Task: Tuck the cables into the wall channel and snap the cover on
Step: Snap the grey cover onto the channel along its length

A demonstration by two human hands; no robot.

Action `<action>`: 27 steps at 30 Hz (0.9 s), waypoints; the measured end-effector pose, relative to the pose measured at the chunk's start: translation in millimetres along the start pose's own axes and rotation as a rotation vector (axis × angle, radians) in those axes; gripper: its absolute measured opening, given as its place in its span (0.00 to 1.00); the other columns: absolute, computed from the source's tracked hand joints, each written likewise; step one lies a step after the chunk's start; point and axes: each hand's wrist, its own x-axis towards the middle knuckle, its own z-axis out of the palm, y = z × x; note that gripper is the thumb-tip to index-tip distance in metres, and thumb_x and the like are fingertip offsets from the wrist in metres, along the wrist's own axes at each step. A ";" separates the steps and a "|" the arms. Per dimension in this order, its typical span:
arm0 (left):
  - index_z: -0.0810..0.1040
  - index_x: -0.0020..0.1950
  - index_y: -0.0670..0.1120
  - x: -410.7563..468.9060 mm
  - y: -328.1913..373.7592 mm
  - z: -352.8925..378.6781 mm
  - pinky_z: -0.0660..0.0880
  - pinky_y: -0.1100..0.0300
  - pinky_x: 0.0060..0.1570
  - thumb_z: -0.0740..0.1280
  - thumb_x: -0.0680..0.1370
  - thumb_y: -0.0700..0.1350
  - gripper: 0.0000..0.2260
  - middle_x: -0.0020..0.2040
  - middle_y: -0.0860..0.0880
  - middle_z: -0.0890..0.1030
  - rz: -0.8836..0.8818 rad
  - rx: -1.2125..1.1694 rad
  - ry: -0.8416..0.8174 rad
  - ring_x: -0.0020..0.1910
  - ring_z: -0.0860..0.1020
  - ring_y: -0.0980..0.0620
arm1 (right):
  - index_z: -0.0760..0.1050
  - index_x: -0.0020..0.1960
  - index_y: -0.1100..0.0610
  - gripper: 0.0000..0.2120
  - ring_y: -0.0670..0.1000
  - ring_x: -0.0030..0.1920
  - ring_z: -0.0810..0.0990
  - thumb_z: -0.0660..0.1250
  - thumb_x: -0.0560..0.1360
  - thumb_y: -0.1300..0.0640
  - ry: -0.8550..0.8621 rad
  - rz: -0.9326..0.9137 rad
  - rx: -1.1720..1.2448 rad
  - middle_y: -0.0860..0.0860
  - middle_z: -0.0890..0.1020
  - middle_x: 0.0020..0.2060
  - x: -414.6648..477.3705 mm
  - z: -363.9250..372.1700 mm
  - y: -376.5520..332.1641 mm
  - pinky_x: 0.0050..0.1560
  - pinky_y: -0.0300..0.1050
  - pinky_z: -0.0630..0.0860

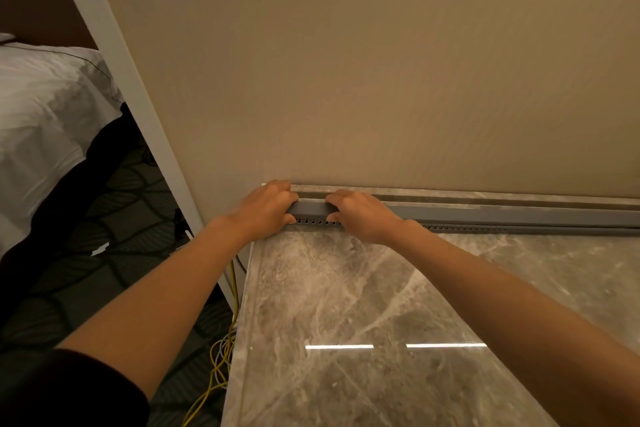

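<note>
Sleeve [69, 392]: lower left, ours.
Grip: left hand [266, 210], right hand [362, 217] both clasp cover [311, 208], mid-frame.
Risk: we fear cables [225, 354] bunch inside; cover springs off channel [315, 221].

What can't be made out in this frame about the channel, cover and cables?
Head view only.
- Inside the channel: hidden by the grey cover; cables inside unconfirmed.
- Cover's left end: under the left hand and right hand gripping it; seating unseen.
- Cover's right end: cut off by the frame edge.
- Yellow and grey cables: upper run hidden behind the left forearm.
</note>
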 end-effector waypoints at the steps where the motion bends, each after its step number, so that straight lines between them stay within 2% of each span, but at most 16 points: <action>1: 0.75 0.62 0.41 0.4 0.4 0.5 0.70 0.55 0.57 0.65 0.78 0.46 0.15 0.61 0.43 0.74 0.008 0.025 0.012 0.61 0.72 0.45 | 0.71 0.59 0.63 0.12 0.60 0.54 0.76 0.58 0.80 0.57 0.002 0.005 0.010 0.59 0.76 0.58 0.4 -0.4 0.2 0.44 0.46 0.63; 7: 0.73 0.62 0.40 -2.3 4.1 4.1 0.71 0.54 0.57 0.62 0.79 0.47 0.15 0.61 0.43 0.74 0.048 0.195 0.059 0.60 0.73 0.44 | 0.70 0.59 0.62 0.12 0.60 0.54 0.76 0.59 0.80 0.55 0.015 0.026 -0.016 0.58 0.76 0.58 -2.8 -0.1 -0.3 0.47 0.49 0.68; 10: 0.72 0.63 0.40 -4.8 6.3 6.9 0.71 0.53 0.57 0.61 0.80 0.46 0.15 0.63 0.43 0.74 0.051 0.238 0.073 0.61 0.74 0.44 | 0.68 0.58 0.62 0.12 0.61 0.52 0.77 0.59 0.80 0.54 0.011 0.030 -0.028 0.59 0.77 0.57 -4.7 -1.7 -2.2 0.45 0.48 0.66; 19: 0.70 0.64 0.41 -2.4 8.4 4.0 0.72 0.54 0.56 0.64 0.79 0.46 0.16 0.63 0.43 0.72 0.001 0.152 0.034 0.61 0.73 0.45 | 0.64 0.59 0.61 0.12 0.64 0.51 0.78 0.58 0.80 0.55 0.047 -0.014 -0.096 0.60 0.77 0.56 -7.8 -0.9 -5.7 0.41 0.47 0.64; 23: 0.73 0.64 0.40 0.4 5.8 4.8 0.71 0.54 0.56 0.63 0.79 0.46 0.16 0.63 0.42 0.73 -0.003 0.136 0.010 0.61 0.73 0.44 | 0.63 0.66 0.62 0.15 0.64 0.49 0.78 0.56 0.81 0.57 0.058 -0.043 -0.114 0.60 0.73 0.60 -5.5 5.4 -4.4 0.40 0.48 0.63; 27: 0.74 0.64 0.39 5.9 4.3 1.4 0.71 0.53 0.57 0.65 0.78 0.46 0.17 0.61 0.42 0.74 -0.029 0.062 -0.021 0.60 0.74 0.43 | 0.67 0.64 0.64 0.14 0.63 0.52 0.77 0.54 0.82 0.57 0.048 -0.042 -0.154 0.60 0.71 0.61 -1.5 6.7 -3.9 0.42 0.49 0.65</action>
